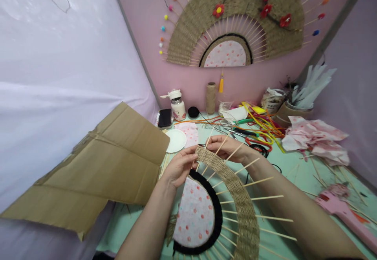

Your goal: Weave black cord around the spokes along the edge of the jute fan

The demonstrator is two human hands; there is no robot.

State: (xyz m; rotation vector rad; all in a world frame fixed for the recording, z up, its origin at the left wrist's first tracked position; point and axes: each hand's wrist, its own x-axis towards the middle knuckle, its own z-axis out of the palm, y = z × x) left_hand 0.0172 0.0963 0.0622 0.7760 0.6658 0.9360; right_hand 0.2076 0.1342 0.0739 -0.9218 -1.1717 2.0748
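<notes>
A half-round woven fan (235,181) made of thin sticks and twine is held tilted above the table. Its centre is a flower-print cloth half-disc (196,213) edged with a thick black border (217,201). My left hand (180,166) is closed, pinching the upper end of the woven band between thumb and fingers. Beside it, my right hand (225,148) has its fingers closed at the same end, around the first sticks. A short black strand (202,145) crosses the band's tip between both hands; whether the right fingers grip it is hidden.
A cardboard sheet (118,158) leans at left. Behind are a white disc (176,140), phone (165,118), bottle (178,108), black yarn ball (193,112), and twine spool (211,97). Scissors (244,132) and coloured cords lie right, near a pink glue gun (347,216). A larger fan (188,28) hangs behind.
</notes>
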